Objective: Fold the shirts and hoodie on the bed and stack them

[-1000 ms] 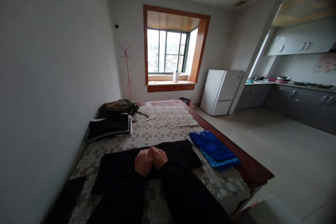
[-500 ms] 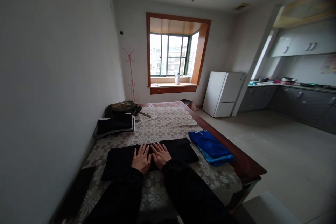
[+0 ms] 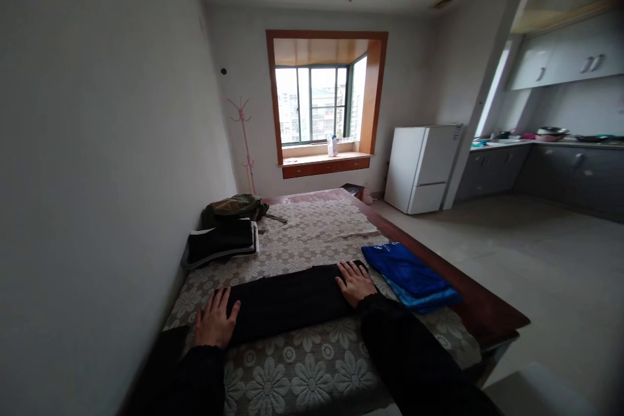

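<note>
A black folded garment [image 3: 292, 299] lies flat as a long strip across the patterned tablecloth [image 3: 312, 374]; its exact kind does not show. On its left end rests my left hand [image 3: 216, 320], palm down with the fingers apart. My right hand [image 3: 355, 283] lies flat over the right end, fingers spread. Just right of that hand is a folded blue cloth item [image 3: 409, 273] with small white markings. Behind my left hand sits a stack of folded dark and grey cloth [image 3: 221, 242].
An olive backpack [image 3: 234, 208] lies by the wall at the left. The wooden table edge [image 3: 468, 292] runs along the right. Farther off stand a pink coat rack [image 3: 245, 136], a white fridge [image 3: 424, 169] and a window sill with a carton [image 3: 332, 145].
My hands have moved apart from the middle of the black garment to its two ends. The garment looks straighter and smoother. The camera view has shifted slightly.
</note>
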Tool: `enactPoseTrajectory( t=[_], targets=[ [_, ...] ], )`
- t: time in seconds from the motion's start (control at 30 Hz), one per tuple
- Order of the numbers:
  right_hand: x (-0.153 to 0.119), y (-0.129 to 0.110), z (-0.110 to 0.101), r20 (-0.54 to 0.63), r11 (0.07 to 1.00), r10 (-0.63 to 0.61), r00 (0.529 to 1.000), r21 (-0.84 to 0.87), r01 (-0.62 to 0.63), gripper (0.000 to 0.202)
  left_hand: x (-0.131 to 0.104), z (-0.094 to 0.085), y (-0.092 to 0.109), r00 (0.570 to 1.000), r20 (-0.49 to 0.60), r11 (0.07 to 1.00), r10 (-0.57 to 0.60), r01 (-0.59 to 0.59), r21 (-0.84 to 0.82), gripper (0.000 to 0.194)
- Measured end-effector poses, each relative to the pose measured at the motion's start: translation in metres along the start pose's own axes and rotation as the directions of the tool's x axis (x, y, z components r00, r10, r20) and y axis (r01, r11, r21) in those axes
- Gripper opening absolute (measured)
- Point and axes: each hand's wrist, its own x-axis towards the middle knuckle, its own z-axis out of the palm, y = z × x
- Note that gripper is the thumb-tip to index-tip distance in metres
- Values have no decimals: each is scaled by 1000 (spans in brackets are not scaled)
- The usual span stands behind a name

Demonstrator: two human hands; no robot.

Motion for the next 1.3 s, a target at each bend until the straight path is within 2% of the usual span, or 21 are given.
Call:
enactPoseTrajectory(
  t=[0.17, 0.27, 0.47, 0.6, 0.7, 0.77, 0.83, 0.93, 1.03, 1.1, 1.3],
  targets=[
    [2, 1, 4, -17, 1000, -9, 1000, 9, 9, 62, -1, 7, -3, 994, -32, 993, -109, 107, -43, 75],
    [3, 1, 6, -13, 1000, -9, 1000, 25, 10, 63, -4, 4, -6, 993, -7, 993, -116, 116, -21, 84],
    [1, 2, 6, -15, 999, -11, 1000, 42, 12, 63, -39, -21, -15, 992, 101, 995, -78, 85, -59, 92],
    [2, 2, 6, -14, 999, -13, 1000, 39, 14, 63, -46, -35, -21, 985, 149, 955, -93, 130, -268, 91],
    [1, 1, 3, -13, 999, -14, 1000, 51, 15, 63, -34, -39, -31, 968, 203, 833, -149, 233, -502, 96],
    [1, 2, 1, -12, 998, -16, 1000, 62, 17, 63, -25, -41, -38, 929, 325, 701, -175, 349, -621, 103],
    [0, 2, 0, -10, 997, -20, 1000, 71, 21, 63, -19, -43, -41, 896, 427, 577, -125, 416, -703, 103],
    [-1, 2, -2, -8, 996, -24, 1000, 85, 24, 63, -13, -48, -41, 898, 440, 448, 2, 393, -803, 91],
    [-1, 2, -3, -9, 994, -26, 1000, 104, 27, 63, -5, -49, -39, 910, 415, 365, 20, 379, -850, 84],
    [-1, 2, -4, -5, 992, -28, 1000, 119, 29, 62, 2, -45, -38, 916, 400, 386, -4, 371, -845, 84],
    [-3, 4, -14, 53, 989, -47, 997, 140, 40, 65, 16, -36, -42, 966, 256, 633, 38, 176, -754, 84]
  ],
)
